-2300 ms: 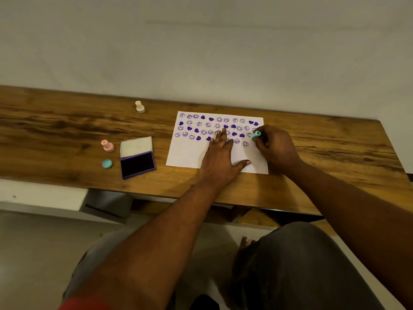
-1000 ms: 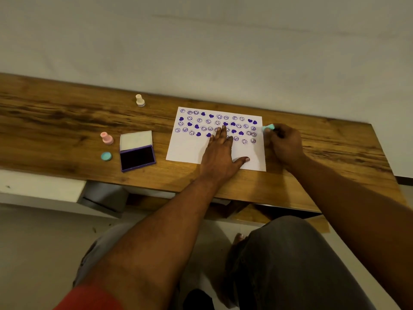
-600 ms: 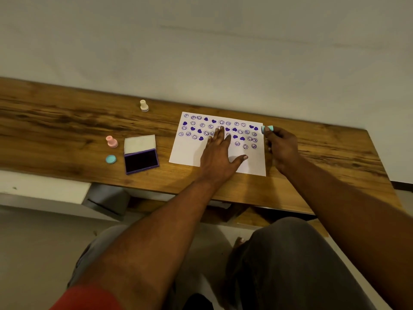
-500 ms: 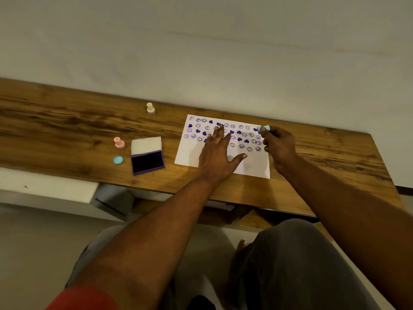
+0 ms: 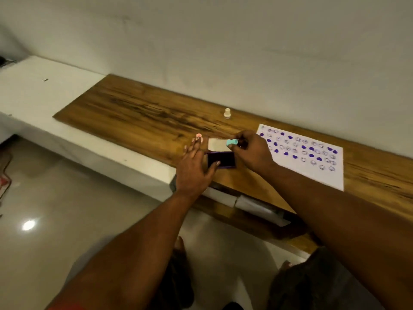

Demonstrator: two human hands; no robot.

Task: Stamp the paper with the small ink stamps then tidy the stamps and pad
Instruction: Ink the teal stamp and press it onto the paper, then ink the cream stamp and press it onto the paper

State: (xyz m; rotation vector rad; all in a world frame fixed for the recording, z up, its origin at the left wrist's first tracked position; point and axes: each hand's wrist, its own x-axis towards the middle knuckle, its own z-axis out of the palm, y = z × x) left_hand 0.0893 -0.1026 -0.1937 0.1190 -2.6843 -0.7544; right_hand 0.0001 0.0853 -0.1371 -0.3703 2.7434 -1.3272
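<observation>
The white paper lies on the wooden table, covered with several purple hearts and faces. My right hand is shut on a small teal stamp, held over the open purple ink pad and its pale lid. My left hand hovers flat with fingers apart at the pad's left side. It hides most of a pink stamp. A cream stamp stands upright near the wall.
A white ledge joins the table's left end. The table's front edge runs just below my hands, with a glossy tiled floor beneath. A white wall backs the table. My knees show at the bottom.
Both hands left the paper and moved left to the ink pad. My right hand carried the teal stamp along. The view swung left, so the paper now lies to the right.
</observation>
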